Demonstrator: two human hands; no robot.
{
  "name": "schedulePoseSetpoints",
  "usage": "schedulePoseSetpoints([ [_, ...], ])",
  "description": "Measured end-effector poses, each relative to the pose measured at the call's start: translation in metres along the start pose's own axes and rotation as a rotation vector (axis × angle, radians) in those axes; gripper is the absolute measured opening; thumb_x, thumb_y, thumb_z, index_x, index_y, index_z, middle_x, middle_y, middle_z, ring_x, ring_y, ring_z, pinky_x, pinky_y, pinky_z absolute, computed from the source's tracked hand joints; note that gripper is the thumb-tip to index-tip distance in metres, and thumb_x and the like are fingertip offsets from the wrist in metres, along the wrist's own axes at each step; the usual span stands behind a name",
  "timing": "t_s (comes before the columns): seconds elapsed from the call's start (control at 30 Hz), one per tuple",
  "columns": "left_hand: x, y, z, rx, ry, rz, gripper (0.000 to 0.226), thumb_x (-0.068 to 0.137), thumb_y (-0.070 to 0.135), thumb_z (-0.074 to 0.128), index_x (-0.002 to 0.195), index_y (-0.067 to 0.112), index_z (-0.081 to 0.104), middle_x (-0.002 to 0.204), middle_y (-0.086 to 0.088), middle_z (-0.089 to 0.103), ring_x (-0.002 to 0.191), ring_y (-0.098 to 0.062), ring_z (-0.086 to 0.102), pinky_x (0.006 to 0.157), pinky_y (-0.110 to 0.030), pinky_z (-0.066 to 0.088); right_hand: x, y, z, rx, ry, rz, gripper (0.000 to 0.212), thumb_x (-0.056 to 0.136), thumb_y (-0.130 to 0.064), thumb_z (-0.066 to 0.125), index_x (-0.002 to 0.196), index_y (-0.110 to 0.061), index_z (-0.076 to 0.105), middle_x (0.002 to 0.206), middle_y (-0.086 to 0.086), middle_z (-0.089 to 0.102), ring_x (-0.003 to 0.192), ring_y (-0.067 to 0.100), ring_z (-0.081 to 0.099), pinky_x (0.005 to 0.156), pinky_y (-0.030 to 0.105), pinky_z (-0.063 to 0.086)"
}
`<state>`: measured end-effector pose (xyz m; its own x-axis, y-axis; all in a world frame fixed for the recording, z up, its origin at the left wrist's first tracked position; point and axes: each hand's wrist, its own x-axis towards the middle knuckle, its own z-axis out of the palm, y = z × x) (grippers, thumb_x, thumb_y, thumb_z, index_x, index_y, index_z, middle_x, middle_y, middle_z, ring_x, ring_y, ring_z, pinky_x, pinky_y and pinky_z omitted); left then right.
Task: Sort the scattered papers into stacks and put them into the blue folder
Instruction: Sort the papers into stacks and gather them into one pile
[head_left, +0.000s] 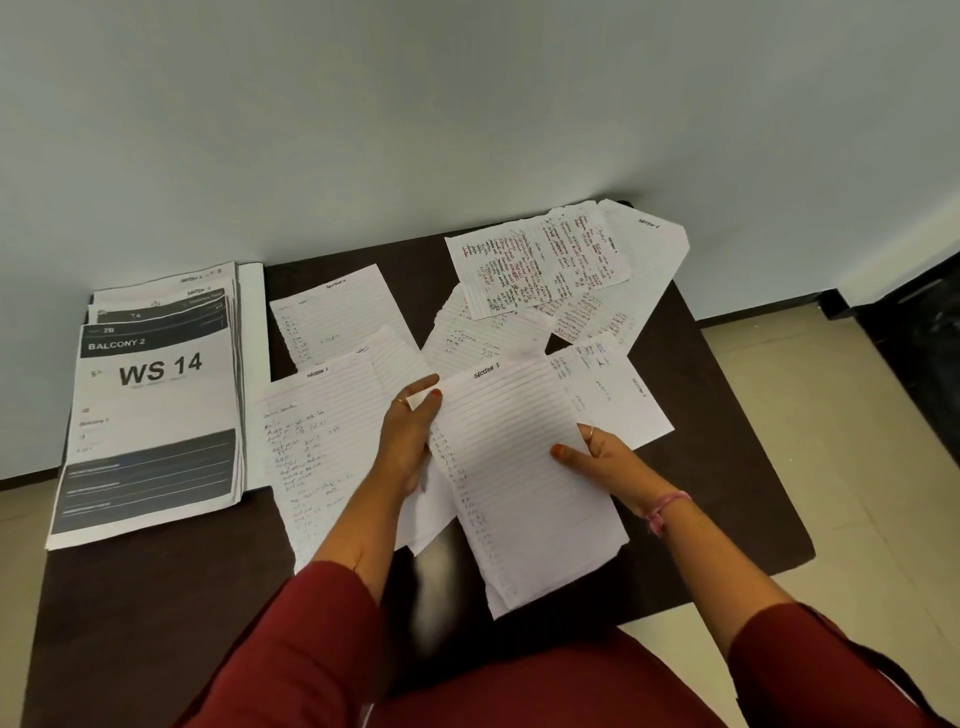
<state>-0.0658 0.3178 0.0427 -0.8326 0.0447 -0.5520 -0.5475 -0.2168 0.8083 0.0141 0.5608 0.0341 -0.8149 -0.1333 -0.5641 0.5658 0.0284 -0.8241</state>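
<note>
Both hands, left (408, 441) and right (597, 452), pinch a thin lined-paper stack (519, 483) mid dark tabletop (156, 597); loose handwritten sheets (540, 265) behind it, glossy printed stack (156, 415) left of it.

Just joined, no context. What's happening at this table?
A person in dark red sleeves is sorting handwritten lined papers on a dark brown table. Both hands hold a thin bundle of lined sheets headed "Section 1": the left hand grips its upper left edge, the right hand its right edge. More lined sheets lie scattered behind it. A stack of printed pages reading "WS 14" sits at the left. The blue folder is not clearly visible.
</note>
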Motion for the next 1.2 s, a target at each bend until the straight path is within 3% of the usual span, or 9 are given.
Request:
schedulePoseSetpoints([
  [0.13,0.006,-0.005,0.018,0.077,0.025,0.027,0.020,0.099,0.015,0.050,0.113,0.021,0.062,0.121,-0.004,0.064,0.111,-0.019,0.061,0.093,-0.034,0.052,-0.001,0.006,-0.001,0.006,0.086,-0.037,0.028,0.089,-0.029,0.064,0.114,-0.018,0.061,0.116,0.003,0.068,0.100,0.018,0.068,0.083,0.034,0.057],
  [0.27,0.009,-0.015,0.037,0.102,0.048,0.037,0.017,0.097,0.016,0.054,0.110,0.021,0.064,0.125,-0.003,0.062,0.117,-0.019,0.057,0.099,-0.033,0.048,-0.001,0.015,-0.008,0.018,0.178,-0.100,0.035,0.087,-0.030,0.067,0.119,-0.019,0.059,0.118,0.001,0.067,0.105,0.019,0.066,0.090,0.041,0.055],
  [0.47,0.012,-0.019,0.062,0.121,0.098,0.073,0.021,0.090,0.015,0.065,0.109,0.019,0.060,0.116,0.004,0.059,0.099,-0.006,0.057,0.070,-0.014,0.046,0.001,0.023,-0.022,-0.005,0.226,-0.098,0.036,0.086,-0.031,0.067,0.119,-0.020,0.057,0.118,0.000,0.066,0.105,0.018,0.065,0.091,0.043,0.055],
  [0.67,0.023,-0.023,0.079,0.115,0.096,0.027,0.021,0.087,0.013,0.068,0.106,0.019,0.061,0.113,0.000,0.063,0.103,-0.016,0.060,0.074,-0.021,0.051,0.008,0.021,-0.039,0.066,0.269,-0.088,0.039,0.086,-0.027,0.068,0.122,-0.016,0.054,0.116,0.003,0.066,0.103,0.019,0.067,0.086,0.037,0.057],
  [0.8,0.034,-0.017,0.096,0.191,0.050,0.009,0.028,0.089,0.011,0.066,0.115,0.013,0.057,0.109,0.000,0.061,0.089,-0.007,0.060,0.060,-0.014,0.050,0.018,0.019,-0.053,-0.030,0.351,-0.108,0.031,0.091,-0.028,0.062,0.119,-0.015,0.058,0.115,0.002,0.067,0.103,0.018,0.066,0.090,0.038,0.055],
  [0.87,0.046,-0.012,0.105,0.280,0.079,0.049,0.035,0.089,0.013,0.065,0.122,0.014,0.052,0.111,0.004,0.056,0.095,-0.008,0.057,0.070,-0.014,0.052,0.025,0.016,-0.061,-0.031,0.394,-0.102,0.031,0.092,-0.027,0.061,0.119,-0.011,0.060,0.113,0.003,0.067,0.103,0.018,0.065,0.089,0.039,0.055],
  [0.97,0.069,-0.004,0.113,0.409,0.139,0.113,0.040,0.090,0.020,0.064,0.126,0.016,0.047,0.123,-0.001,0.053,0.113,-0.018,0.053,0.100,-0.035,0.047,0.031,0.008,-0.075,0.028,0.455,-0.117,0.023,0.092,-0.022,0.061,0.112,-0.010,0.062,0.110,0.008,0.068,0.099,0.021,0.067,0.084,0.038,0.057],
  [1.1,0.093,0.007,0.116,0.544,0.193,0.185,0.050,0.091,0.015,0.063,0.135,0.007,0.042,0.140,-0.012,0.043,0.123,-0.022,0.048,0.104,-0.032,0.041,0.038,-0.003,-0.097,0.074,0.517,-0.135,0.009,0.093,-0.020,0.060,0.101,-0.017,0.061,0.103,0.006,0.068,0.092,0.019,0.068,0.075,0.032,0.058],
  [1.2,0.111,0.013,0.119,0.669,0.220,0.227,0.053,0.091,0.017,0.063,0.137,0.003,0.040,0.143,-0.017,0.037,0.129,-0.028,0.042,0.110,-0.038,0.037,0.044,-0.004,-0.110,0.100,0.550,-0.115,0.004,0.094,-0.019,0.059,0.097,-0.020,0.061,0.100,0.004,0.068,0.089,0.017,0.068,0.072,0.028,0.059],
])
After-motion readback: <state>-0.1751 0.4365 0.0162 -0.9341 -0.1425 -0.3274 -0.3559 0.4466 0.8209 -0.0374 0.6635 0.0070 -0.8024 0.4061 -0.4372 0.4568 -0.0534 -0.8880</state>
